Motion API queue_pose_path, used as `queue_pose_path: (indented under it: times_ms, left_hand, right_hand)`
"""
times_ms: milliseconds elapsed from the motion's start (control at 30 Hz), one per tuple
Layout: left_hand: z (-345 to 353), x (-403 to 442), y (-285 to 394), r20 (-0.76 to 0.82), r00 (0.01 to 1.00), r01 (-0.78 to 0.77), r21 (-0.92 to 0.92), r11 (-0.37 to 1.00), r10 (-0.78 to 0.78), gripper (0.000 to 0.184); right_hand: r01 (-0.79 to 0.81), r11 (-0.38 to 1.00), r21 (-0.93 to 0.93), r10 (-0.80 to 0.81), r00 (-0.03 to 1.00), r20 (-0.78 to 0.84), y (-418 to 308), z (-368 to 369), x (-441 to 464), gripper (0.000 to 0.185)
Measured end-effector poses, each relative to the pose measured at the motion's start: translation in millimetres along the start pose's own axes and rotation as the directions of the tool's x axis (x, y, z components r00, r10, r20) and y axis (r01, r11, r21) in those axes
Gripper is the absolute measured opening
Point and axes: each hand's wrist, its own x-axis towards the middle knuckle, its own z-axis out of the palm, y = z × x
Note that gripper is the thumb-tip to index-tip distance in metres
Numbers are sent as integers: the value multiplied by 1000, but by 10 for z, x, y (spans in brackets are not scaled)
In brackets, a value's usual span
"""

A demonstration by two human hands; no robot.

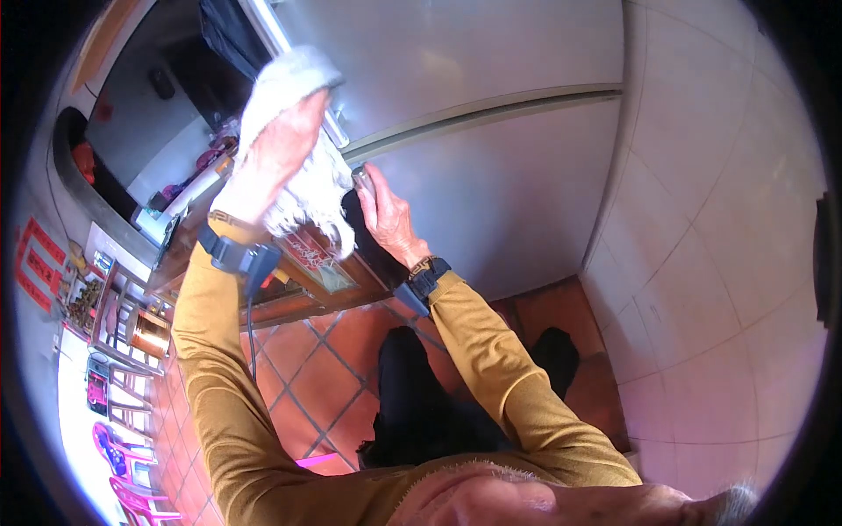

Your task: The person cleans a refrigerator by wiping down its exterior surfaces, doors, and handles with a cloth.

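My left hand (285,153) is raised at the upper left, closed on a white cloth (294,77). The cloth bunches over the fingers, and its frayed lower part hangs below the hand. Part of the cloth is blurred. Lower and to the right, my right hand (393,226) has its fingers curled at the left edge of the lower refrigerator door (491,193), beside a dark gap. What lies under those fingertips is partly hidden. Above it is the upper refrigerator door (456,57). Both wrists wear dark straps.
A wooden cabinet with glass (320,263) stands left of the refrigerator. A tiled wall (702,219) rises on the right. Stools (130,386) and pink chairs (132,500) stand far left on the red tiled floor (307,377). A cable hangs from my left wrist.
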Motion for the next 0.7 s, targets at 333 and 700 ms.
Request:
queue_pose_path:
  times_ms: [333, 700]
  left_hand:
    - [17, -53, 132, -64, 987, 137, -160, 978, -149, 17]
    - [505, -402, -381, 63, 966, 259, -135, 956, -252, 28]
  right_hand:
    - [19, 999, -44, -19, 1000, 8, -11, -24, -2, 43]
    - [-52, 999, -13, 52, 999, 2, -36, -12, -13, 42]
